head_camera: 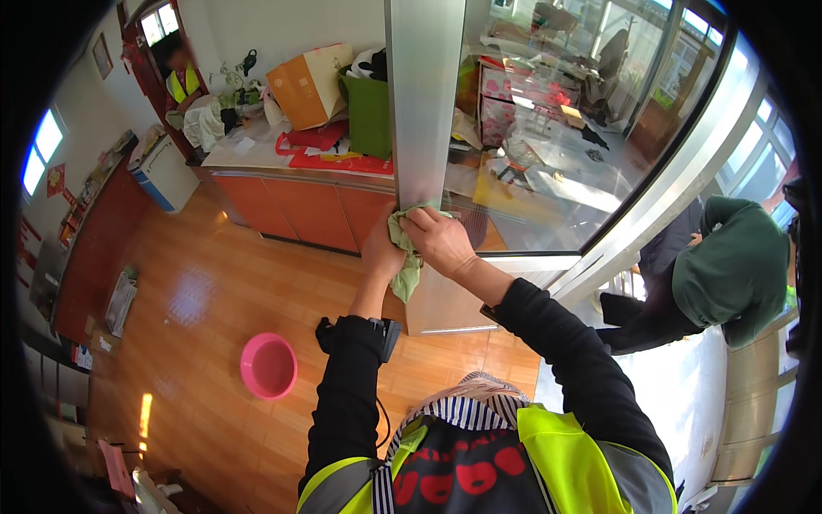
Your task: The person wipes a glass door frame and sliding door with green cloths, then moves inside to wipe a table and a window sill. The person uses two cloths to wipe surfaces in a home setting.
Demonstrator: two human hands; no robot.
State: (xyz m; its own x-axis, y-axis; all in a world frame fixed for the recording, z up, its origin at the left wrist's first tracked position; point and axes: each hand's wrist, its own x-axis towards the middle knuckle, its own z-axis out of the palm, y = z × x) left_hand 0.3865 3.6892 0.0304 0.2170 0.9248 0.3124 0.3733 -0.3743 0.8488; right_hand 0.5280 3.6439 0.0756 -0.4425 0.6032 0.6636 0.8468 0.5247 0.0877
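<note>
A pale green cloth (404, 283) is bunched between my two hands, its loose end hanging down. My left hand (383, 247) grips it at the left edge of the upright metal door frame (424, 96). From the right, my right hand (443, 241) presses the cloth with bent fingers near the lower part of the same upright. The glass pane (546, 160) of the door lies just right of the upright, above a light lower panel (449, 308). My fingers and the cloth hide part of the frame behind them.
A pink basin (268, 366) stands on the wooden floor (205, 321) to the left. Behind is a low cabinet (289, 205) bearing an orange box (308, 87) and a green bag (366, 112). A person in a green top (732, 270) bends at right; another person (183, 80) is at the far doorway.
</note>
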